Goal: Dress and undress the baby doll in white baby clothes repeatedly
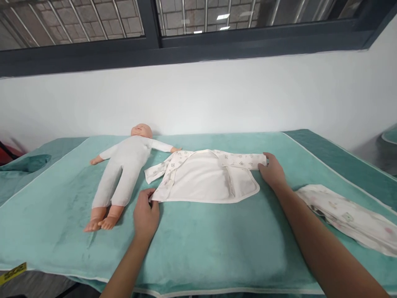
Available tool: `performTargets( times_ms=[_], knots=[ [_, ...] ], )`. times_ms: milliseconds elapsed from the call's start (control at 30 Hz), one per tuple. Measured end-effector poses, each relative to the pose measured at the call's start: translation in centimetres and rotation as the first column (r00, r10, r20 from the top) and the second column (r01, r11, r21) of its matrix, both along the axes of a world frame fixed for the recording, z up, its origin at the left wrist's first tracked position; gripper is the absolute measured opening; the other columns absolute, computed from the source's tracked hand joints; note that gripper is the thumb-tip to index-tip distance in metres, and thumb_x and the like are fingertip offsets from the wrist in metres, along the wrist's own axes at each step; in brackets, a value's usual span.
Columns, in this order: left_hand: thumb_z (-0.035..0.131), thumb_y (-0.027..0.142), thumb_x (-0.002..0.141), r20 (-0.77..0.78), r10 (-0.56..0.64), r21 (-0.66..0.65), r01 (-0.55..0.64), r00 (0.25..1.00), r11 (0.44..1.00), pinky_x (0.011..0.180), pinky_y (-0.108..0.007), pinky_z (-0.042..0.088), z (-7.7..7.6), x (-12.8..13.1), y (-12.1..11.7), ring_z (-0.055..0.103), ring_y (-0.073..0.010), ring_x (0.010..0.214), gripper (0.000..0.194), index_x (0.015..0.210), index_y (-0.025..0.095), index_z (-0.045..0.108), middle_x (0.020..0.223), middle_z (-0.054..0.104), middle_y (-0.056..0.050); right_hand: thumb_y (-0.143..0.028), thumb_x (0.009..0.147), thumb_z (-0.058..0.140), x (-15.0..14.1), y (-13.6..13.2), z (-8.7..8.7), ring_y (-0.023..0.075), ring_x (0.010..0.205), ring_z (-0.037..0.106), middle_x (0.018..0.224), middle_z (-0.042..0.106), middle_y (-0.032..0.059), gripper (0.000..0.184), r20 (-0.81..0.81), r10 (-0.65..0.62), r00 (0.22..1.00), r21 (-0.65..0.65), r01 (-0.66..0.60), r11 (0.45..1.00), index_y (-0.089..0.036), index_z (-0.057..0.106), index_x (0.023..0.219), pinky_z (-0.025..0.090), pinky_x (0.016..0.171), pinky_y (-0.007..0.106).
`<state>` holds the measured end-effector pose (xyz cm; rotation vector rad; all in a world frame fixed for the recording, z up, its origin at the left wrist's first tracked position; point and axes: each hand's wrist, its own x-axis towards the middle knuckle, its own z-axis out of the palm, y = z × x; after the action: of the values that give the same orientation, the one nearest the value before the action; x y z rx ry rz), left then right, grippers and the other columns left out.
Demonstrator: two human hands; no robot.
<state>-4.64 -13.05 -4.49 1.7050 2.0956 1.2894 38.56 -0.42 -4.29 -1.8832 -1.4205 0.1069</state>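
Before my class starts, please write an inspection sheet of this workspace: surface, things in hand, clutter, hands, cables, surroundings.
Surface: green cover, lightly wrinkled
Things in hand: patterned baby top, spread open
Clutter: doll lying face up, left; patterned cloth, right
Hands: left hand pinches top's lower corner; right hand, sleeve end
Cables: thin dark line, lower left; cannot tell if cable
Surroundings: white wall, barred window behind dark frame

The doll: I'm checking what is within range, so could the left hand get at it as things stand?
Probably yes: the doll lies beside the left hand, with nothing seen between them, though that hand holds the shirt by a corner.
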Motion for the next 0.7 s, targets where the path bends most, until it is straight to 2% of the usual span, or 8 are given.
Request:
performTargets(
  times_ms=[100,267,367,433,500,600,633,700],
  knots=[
    [0.046,0.026,0.084,0.002,-0.002,-0.001,0.002,1.000,1.000,0.086,-0.038,0.049,0.0,0.0,0.0,0.062,-0.0249,0.096,0.024,0.104,0.019,0.056,0.103,0.065,-0.009,-0.023,0.074,0.050,-0.1,0.0,-0.3,0.0287,0.109,0.056,0.127,0.056,0.0176,0.057,0.063,-0.006,0.998,0.007,0.005,1.000,-0.012,0.051,0.130,0.043,0.098,0.042],
    [0.047,0.025,0.083,0.006,0.002,0.016,-0.002,1.000,1.000,0.087,-0.038,0.050,0.1,0.0,0.0,0.062,-0.0246,0.096,0.024,0.104,0.019,0.056,0.102,0.065,-0.009,-0.022,0.075,0.047,0.4,-0.7,-0.1,0.0240,0.090,0.060,0.118,0.058,0.0155,0.047,0.027,-0.075,0.997,0.066,0.073,0.995,-0.015,0.056,0.121,0.047,0.090,0.040],
    [0.047,0.023,0.082,-0.004,0.009,0.009,-0.009,1.000,1.000,0.084,-0.037,0.050,0.2,0.1,-0.1,0.062,-0.0243,0.093,0.024,0.104,0.018,0.057,0.101,0.065,-0.009,-0.016,0.076,0.045,-0.2,-1.1,0.5,0.0299,0.111,0.054,0.128,0.053,0.0202,0.047,0.178,-0.062,0.982,0.155,0.035,0.987,-0.012,0.057,0.121,0.043,0.097,0.044],
    [0.047,0.023,0.082,-0.012,0.008,0.004,-0.008,1.000,1.000,0.084,-0.037,0.050,0.2,0.1,-0.1,0.062,-0.0241,0.093,0.024,0.103,0.018,0.057,0.100,0.065,-0.009,-0.015,0.079,0.043,-1.3,-1.2,0.9,0.0328,0.124,0.047,0.135,0.050,0.0200,0.045,0.320,0.021,0.947,0.169,-0.079,0.982,-0.012,0.058,0.122,0.039,0.102,0.048],
    [0.047,0.024,0.083,-0.017,0.003,0.007,-0.003,1.000,1.000,0.084,-0.037,0.050,0.2,0.1,-0.1,0.062,-0.0240,0.093,0.024,0.103,0.018,0.057,0.100,0.065,-0.009,-0.019,0.086,0.040,-2.8,-1.1,1.1,0.0312,0.128,0.045,0.139,0.052,0.0163,0.043,0.418,0.181,0.890,0.112,-0.248,0.962,-0.014,0.058,0.125,0.037,0.105,0.048],
    [0.047,0.025,0.084,-0.020,0.000,0.014,0.000,1.000,1.000,0.084,-0.036,0.050,0.1,0.1,-0.1,0.062,-0.0237,0.094,0.024,0.104,0.018,0.056,0.101,0.064,-0.009,-0.030,0.095,0.036,-4.8,-0.7,0.9,0.0267,0.129,0.048,0.140,0.054,0.0117,0.043,0.456,0.452,0.767,-0.065,-0.477,0.876,-0.016,0.057,0.129,0.035,0.109,0.045],
    [0.046,0.025,0.084,-0.021,0.001,0.017,-0.001,1.000,1.000,0.084,-0.036,0.050,0.1,0.1,-0.1,0.061,-0.0236,0.094,0.023,0.104,0.018,0.056,0.102,0.064,-0.009,-0.033,0.096,0.034,-5.2,-0.5,0.7,0.0256,0.130,0.048,0.140,0.055,0.0107,0.044,0.447,0.502,0.740,-0.130,-0.502,0.855,-0.017,0.056,0.130,0.035,0.110,0.044],
    [0.046,0.024,0.084,-0.021,0.002,0.021,-0.001,1.000,1.000,0.085,-0.036,0.049,0.0,0.0,-0.1,0.061,-0.0233,0.095,0.023,0.104,0.018,0.056,0.102,0.063,-0.009,-0.037,0.098,0.030,-5.3,-0.2,0.3,0.0237,0.132,0.047,0.141,0.054,0.0095,0.045,0.425,0.518,0.742,-0.224,-0.468,0.855,-0.018,0.056,0.130,0.035,0.110,0.043]
  ],
)
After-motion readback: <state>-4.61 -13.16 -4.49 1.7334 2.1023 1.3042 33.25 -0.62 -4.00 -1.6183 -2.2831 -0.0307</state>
